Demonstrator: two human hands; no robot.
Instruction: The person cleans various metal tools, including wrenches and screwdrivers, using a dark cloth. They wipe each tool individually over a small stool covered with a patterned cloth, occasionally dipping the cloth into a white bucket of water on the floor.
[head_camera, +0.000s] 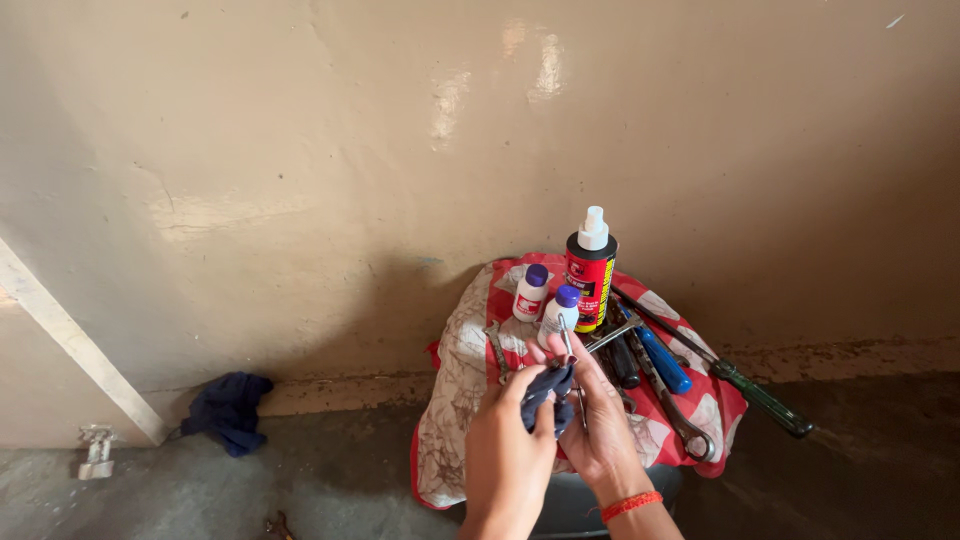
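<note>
- Head view: left hand closed around dark blue rag, fingers pinching it against a thin metal tool; looks like wiping, so the grip is tight.
- Right hand curled shut on the same metal tool, shaft upright, steadying it against the rag. Red band on that wrist.
- Both hands sit just in front of a stool draped in red-and-white cloth.
- On the cloth: black-and-red spray bottle, two small white bottles, blue-handled screwdriver, wrenches.
- Second dark rag on the floor by the wall, well apart.
</note>
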